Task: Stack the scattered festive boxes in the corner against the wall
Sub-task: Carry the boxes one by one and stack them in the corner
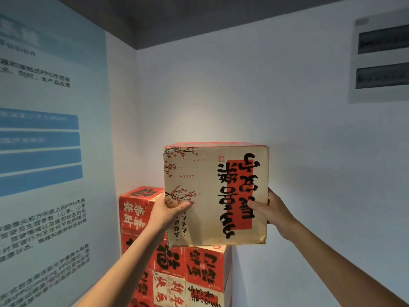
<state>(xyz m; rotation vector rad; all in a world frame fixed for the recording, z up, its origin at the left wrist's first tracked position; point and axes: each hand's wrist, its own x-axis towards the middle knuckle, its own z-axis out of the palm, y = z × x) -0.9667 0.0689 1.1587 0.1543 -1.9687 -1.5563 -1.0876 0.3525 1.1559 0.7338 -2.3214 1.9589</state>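
I hold a cream festive box (212, 193) with plum blossoms and upside-down black calligraphy on a red strip, raised in front of the corner. My left hand (168, 210) grips its left edge with the thumb on the front face. My right hand (271, 212) grips the right edge the same way. The box's bottom edge sits level with the top of a red box (203, 265) in the stack below; contact cannot be told. A taller red box (135, 209) stands to the left against the wall. More festive boxes (174, 289) lie under them.
The stack fills the corner between the left wall with a blue poster (44, 151) and the white back wall (309, 140). A grey electrical panel (380, 56) is mounted high on the right. The dark ceiling (199, 16) is close above.
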